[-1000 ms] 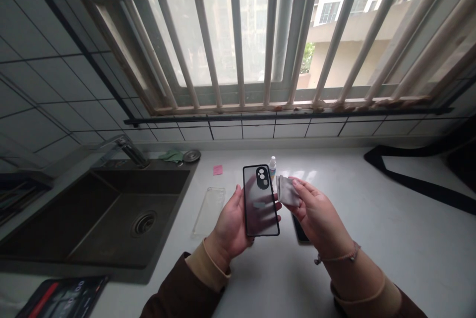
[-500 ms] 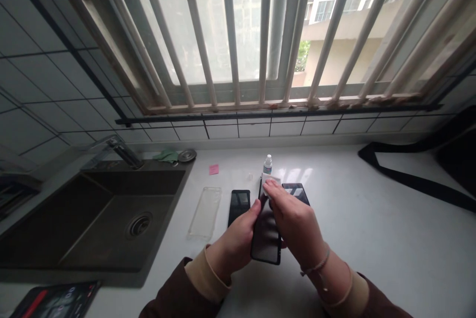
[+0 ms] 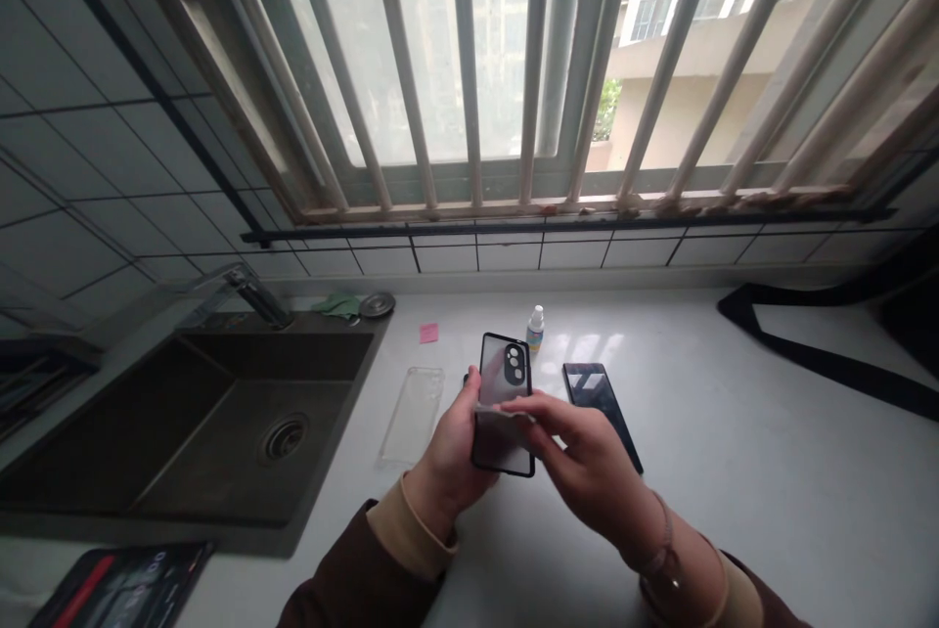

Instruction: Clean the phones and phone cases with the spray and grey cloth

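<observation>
My left hand (image 3: 453, 437) is closed around the left edge of a phone case (image 3: 506, 457) with a black rim, a smoky see-through back and a dark camera surround. Pinched in my right hand (image 3: 583, 437) is a thin pale wiping cloth (image 3: 506, 411), which lies across the middle of the case's back. Just behind the case stands a small white bottle (image 3: 535, 330). A dark phone (image 3: 603, 413) lies right of the case, partly behind my right hand. To the left, a clear phone case (image 3: 412, 415) rests flat on the counter. Another dark phone is nearly hidden behind my left hand.
A dark sink (image 3: 220, 432) with a chrome faucet (image 3: 256, 295) takes up the left. Near its rim are a green cloth (image 3: 337, 305), a metal strainer (image 3: 377, 305) and a pink note (image 3: 429, 333). A black strap (image 3: 807, 354) lies at right; a dark tablet-like device (image 3: 124, 589) sits front left.
My right hand has drawn the cloth down from the top end to the middle of the case. The case has shifted left and tilted, so its camera cutouts show. The right phone is less covered.
</observation>
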A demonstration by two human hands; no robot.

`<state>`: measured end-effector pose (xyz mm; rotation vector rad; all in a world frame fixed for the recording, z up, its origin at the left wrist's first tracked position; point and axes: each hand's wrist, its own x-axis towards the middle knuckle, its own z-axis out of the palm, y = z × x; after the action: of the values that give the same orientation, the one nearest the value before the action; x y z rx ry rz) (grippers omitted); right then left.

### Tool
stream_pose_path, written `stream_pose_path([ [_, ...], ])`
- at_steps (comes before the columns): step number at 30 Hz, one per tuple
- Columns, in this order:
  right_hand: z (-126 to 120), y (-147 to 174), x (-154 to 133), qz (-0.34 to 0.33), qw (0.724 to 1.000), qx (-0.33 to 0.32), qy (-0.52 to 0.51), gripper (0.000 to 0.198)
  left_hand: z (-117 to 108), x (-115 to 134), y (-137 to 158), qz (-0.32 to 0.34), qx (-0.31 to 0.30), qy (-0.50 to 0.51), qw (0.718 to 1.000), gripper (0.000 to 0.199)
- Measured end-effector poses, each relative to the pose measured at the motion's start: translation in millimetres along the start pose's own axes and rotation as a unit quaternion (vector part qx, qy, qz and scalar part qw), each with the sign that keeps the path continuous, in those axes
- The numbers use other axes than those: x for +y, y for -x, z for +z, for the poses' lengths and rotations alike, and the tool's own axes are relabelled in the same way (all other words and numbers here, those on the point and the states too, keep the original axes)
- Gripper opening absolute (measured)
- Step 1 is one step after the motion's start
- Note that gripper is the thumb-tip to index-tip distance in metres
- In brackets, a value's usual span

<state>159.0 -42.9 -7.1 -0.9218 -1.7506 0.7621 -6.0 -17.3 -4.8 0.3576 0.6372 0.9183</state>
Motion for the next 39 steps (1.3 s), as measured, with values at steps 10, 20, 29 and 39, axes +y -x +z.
stream_pose_path([
  [10, -21.6, -7.7, 15.5, 0.039, 0.953, 0.234, 0.188, 0.03, 1.6, -8.1, 0.4, -0.028, -0.048, -0.048, 0.997, 0.069],
  [20, 0.2, -3.7, 21.1, -0.111, 0.952, 0.081, 0.275, 0.036, -9.0, -19.7, -1.6, -0.057, -0.038, -0.107, 0.992, 0.068],
  [29, 8.9, -0.3, 1.8, -0.195, 0.966, -0.038, 0.165, 0.034, 5.2, 1.9, 3.9, -0.047, -0.008, 0.037, 0.998, 0.067],
  [39, -12.9, -4.5, 9.0, 0.131, 0.974, 0.164, -0.082, 0.034, 2.0, 14.5, 3.6, -0.006, -0.003, -0.015, 1.0, 0.063],
])
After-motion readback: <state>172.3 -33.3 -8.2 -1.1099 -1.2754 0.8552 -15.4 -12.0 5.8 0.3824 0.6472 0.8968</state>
